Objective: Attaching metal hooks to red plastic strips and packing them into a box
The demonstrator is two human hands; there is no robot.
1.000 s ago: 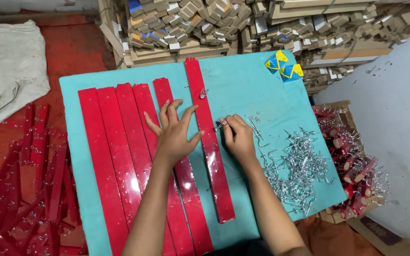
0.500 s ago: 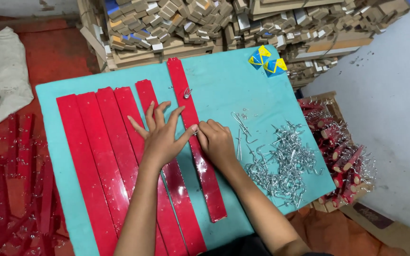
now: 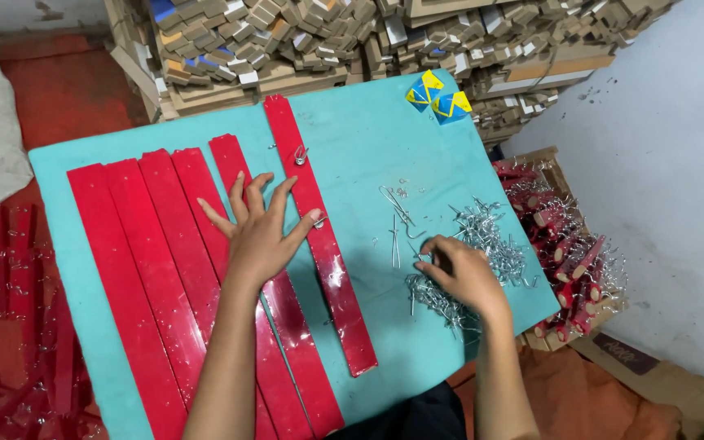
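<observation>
My left hand [image 3: 261,232] lies flat with fingers spread on the glossy red strips [image 3: 165,269] laid side by side on a turquoise board [image 3: 368,155]. Its thumb touches the rightmost red strip [image 3: 323,244], which carries a small metal hook [image 3: 300,155] near its far end. My right hand [image 3: 462,273] reaches into the pile of metal wire hooks [image 3: 482,253] at the board's right side, fingers curled among them; whether it grips one is hidden.
Stacked cardboard pieces [image 3: 327,41] fill the far side. Two blue-and-yellow packets [image 3: 438,98] sit at the board's far right corner. A box of red rolled bundles with hooks [image 3: 568,244] stands on the right. More red strips [image 3: 10,326] lie on the floor at left.
My right hand left the rightmost red strip and moved right into the hook pile. My left hand stays pressed on the strips.
</observation>
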